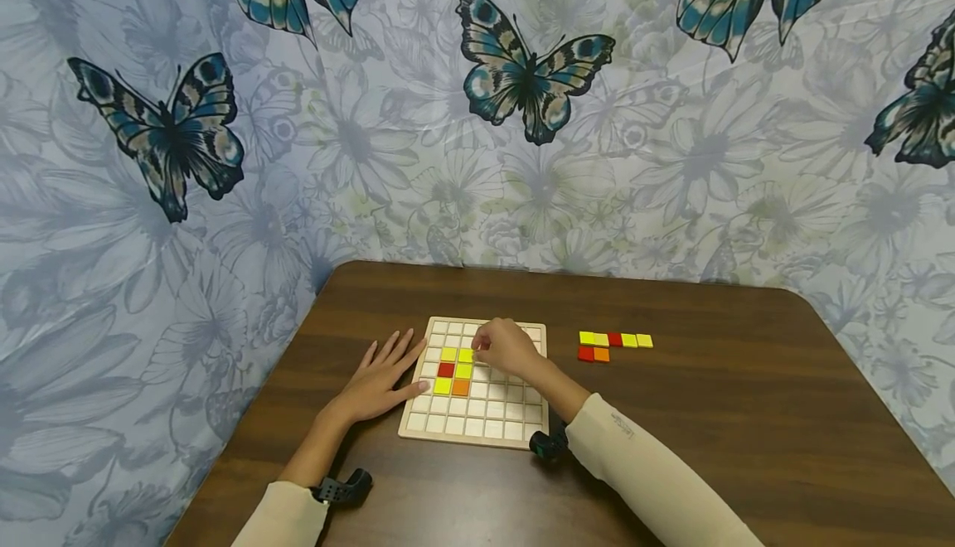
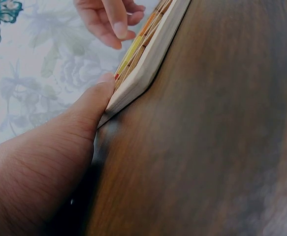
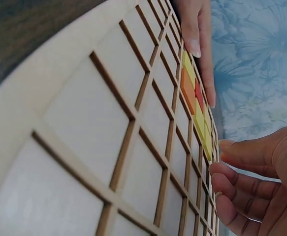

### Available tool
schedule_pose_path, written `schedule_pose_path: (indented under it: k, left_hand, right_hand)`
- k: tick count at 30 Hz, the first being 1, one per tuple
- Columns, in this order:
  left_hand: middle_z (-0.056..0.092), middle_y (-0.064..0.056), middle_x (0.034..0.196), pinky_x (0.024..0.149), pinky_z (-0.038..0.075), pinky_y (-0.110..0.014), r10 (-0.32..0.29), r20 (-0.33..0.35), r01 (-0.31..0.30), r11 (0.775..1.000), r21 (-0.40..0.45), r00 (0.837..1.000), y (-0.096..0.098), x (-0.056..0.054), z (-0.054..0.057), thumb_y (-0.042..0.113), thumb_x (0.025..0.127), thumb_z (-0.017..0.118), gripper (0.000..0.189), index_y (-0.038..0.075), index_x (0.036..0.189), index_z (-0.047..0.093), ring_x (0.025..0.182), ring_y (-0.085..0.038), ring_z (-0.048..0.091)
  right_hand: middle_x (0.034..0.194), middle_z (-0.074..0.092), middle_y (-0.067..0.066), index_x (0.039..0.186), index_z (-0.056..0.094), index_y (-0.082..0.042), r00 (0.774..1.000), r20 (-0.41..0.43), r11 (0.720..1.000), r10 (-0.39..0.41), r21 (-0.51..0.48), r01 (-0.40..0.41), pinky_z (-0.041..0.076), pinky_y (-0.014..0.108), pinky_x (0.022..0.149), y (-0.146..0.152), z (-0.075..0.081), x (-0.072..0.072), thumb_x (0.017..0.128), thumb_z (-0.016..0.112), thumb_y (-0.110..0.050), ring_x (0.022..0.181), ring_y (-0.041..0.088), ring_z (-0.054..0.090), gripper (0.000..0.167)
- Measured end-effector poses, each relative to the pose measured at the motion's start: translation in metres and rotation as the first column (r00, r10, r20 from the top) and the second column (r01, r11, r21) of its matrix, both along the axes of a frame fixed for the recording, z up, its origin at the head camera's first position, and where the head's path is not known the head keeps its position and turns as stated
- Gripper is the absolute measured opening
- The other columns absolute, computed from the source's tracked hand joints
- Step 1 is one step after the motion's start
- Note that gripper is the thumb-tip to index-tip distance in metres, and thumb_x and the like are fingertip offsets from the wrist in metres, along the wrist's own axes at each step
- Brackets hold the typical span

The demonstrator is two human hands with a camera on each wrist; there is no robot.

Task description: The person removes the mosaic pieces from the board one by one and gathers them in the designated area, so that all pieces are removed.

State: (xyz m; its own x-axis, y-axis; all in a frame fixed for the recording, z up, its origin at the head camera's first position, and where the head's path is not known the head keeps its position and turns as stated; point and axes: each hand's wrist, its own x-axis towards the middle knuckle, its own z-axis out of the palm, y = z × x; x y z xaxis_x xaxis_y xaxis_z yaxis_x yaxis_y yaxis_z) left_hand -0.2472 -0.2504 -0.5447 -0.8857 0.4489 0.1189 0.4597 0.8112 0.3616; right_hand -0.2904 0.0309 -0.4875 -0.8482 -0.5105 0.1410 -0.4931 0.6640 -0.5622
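Placing tiles (image 1: 462, 370) seems our step. Head: left hand (image 1: 377, 386), fingers spread, at the board's (image 1: 495, 409) nine o'clock; spare tiles (image 1: 615, 339) toward two. Left wrist: thumb (image 2: 102, 92) at its rim. Right wrist: right hand (image 3: 273, 191) half-curled, grip unclear; next likely calls for careful alignment.

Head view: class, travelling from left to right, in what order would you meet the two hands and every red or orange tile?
Left hand → red tile on the board → orange tile on the board → right hand → loose red tile → loose orange tile → second loose red tile.
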Motion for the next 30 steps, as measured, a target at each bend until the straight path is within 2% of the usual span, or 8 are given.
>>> schedule_pose_path:
  k: [12, 18, 23, 30]
  left_hand:
    - [0.016, -0.014, 0.169, 0.117, 0.002, -0.069, 0.002, -0.003, -0.002, 1.0, 0.0, 1.0, 0.0011, 0.0007, 0.0006, 0.061, 0.097, 0.055, 0.083, 0.02, 0.163, 0.026, 0.154, -0.041, 0.011]
    - [0.016, -0.014, 0.169, 0.118, 0.003, -0.068, 0.001, -0.005, -0.001, 1.0, 0.003, 1.0, 0.0006, 0.0013, 0.0004, 0.06, 0.098, 0.055, 0.082, 0.02, 0.163, 0.026, 0.154, -0.041, 0.012]
    - [0.016, -0.015, 0.168, 0.117, 0.003, -0.068, -0.01, -0.004, 0.01, 1.0, 0.013, 1.0, 0.0004, 0.0017, 0.0, 0.06, 0.098, 0.055, 0.082, 0.019, 0.163, 0.026, 0.154, -0.042, 0.012]
    - [0.016, -0.014, 0.168, 0.118, 0.003, -0.068, 0.002, -0.004, -0.002, 1.0, -0.003, 1.0, 0.001, 0.0012, 0.0011, 0.061, 0.098, 0.054, 0.082, 0.02, 0.163, 0.026, 0.154, -0.041, 0.012]
  right_hand:
    - [0.077, 0.07, -0.001, 0.089, 0.078, -0.007, 0.997, 0.05, 0.998, -0.056, 0.036, 0.054, 0.052, 0.029, 0.063, -0.0075, -0.0032, -0.0025, 0.085, 0.082, -0.01, 0.071, 0.012, 0.061, 0.006]
    - [0.074, 0.068, -0.003, 0.084, 0.076, -0.01, 0.996, 0.057, 0.997, -0.065, 0.033, 0.063, 0.051, 0.028, 0.061, -0.0085, -0.0045, -0.0026, 0.085, 0.083, -0.011, 0.068, 0.011, 0.059, 0.006]
    - [0.076, 0.068, -0.003, 0.083, 0.075, -0.01, 0.996, 0.048, 0.997, -0.071, 0.014, 0.07, 0.051, 0.028, 0.062, -0.0087, -0.0058, -0.0023, 0.085, 0.082, -0.01, 0.069, 0.011, 0.059, 0.007]
    - [0.077, 0.071, -0.002, 0.079, 0.076, -0.011, 0.997, 0.001, 0.994, -0.082, -0.069, 0.082, 0.048, 0.024, 0.057, -0.0101, -0.008, -0.0027, 0.087, 0.079, -0.006, 0.065, 0.009, 0.058, 0.01]
